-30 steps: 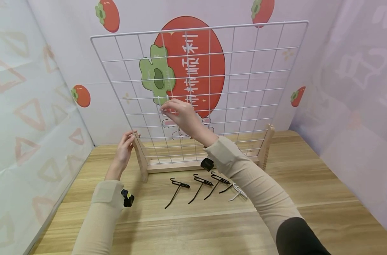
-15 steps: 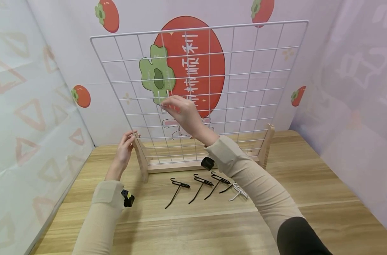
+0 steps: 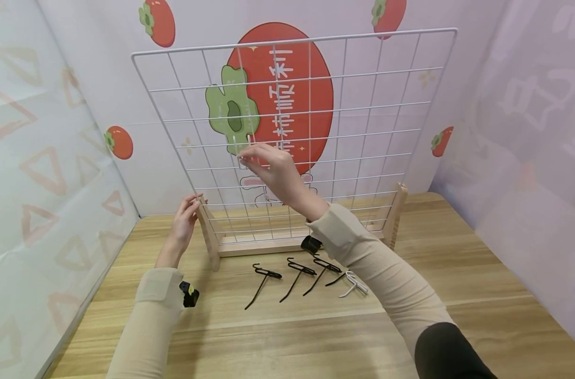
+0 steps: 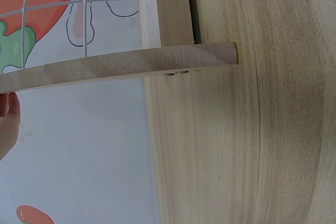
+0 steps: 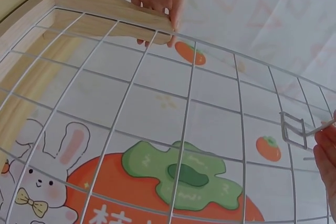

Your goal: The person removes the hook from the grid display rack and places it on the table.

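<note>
In the head view my right hand (image 3: 280,171) pinches a white wire hook in front of the white grid panel (image 3: 294,42), left of its middle. The right wrist view shows this hook's rectangular loop (image 5: 285,129) at the grid wires, its peg running to the fingers; whether it is hooked over a wire I cannot tell. At the lower left, my left hand (image 3: 185,221) grips the top of the wooden stand's left upright (image 3: 208,234). On the table lie several black hooks (image 3: 300,268) and a white hook (image 3: 355,284).
The wooden stand's base bar (image 3: 263,247) runs along the bottom of the grid. Its right upright (image 3: 394,216) stands at the far side. Behind the grid hangs a printed backdrop (image 3: 372,126), and the wooden table (image 3: 268,342) extends toward me.
My right hand has risen slightly with the white hook. My left hand stays on the upright. The hooks on the table have not moved.
</note>
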Tool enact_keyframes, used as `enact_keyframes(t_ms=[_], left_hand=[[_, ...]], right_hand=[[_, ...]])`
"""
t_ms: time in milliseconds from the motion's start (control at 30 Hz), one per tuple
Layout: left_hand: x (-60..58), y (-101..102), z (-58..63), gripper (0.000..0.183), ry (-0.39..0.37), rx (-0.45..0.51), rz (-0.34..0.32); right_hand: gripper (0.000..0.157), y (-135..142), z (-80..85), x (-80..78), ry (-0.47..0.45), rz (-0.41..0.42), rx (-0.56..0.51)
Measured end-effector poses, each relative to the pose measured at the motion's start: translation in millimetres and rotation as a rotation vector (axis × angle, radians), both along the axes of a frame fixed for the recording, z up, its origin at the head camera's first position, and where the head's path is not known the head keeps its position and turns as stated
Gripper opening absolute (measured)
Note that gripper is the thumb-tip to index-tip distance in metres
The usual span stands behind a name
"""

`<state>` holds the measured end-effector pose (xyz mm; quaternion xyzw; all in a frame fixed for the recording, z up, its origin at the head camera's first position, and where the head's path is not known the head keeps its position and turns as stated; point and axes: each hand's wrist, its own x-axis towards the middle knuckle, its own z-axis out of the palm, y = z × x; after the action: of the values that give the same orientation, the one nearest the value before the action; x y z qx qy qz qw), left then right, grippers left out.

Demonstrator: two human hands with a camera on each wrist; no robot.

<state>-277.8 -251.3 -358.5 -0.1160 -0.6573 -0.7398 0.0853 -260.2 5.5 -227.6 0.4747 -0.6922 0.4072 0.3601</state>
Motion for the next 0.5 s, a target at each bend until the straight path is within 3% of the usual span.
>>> enact_keyframes(t_ms=[500], left_hand=[[1.2,-0.4,1.4,0.018,0.003,0.02,-0.005]], right_hand=[[0.016,7.3,-15.0,4.7,0.01,0.008,0.011]])
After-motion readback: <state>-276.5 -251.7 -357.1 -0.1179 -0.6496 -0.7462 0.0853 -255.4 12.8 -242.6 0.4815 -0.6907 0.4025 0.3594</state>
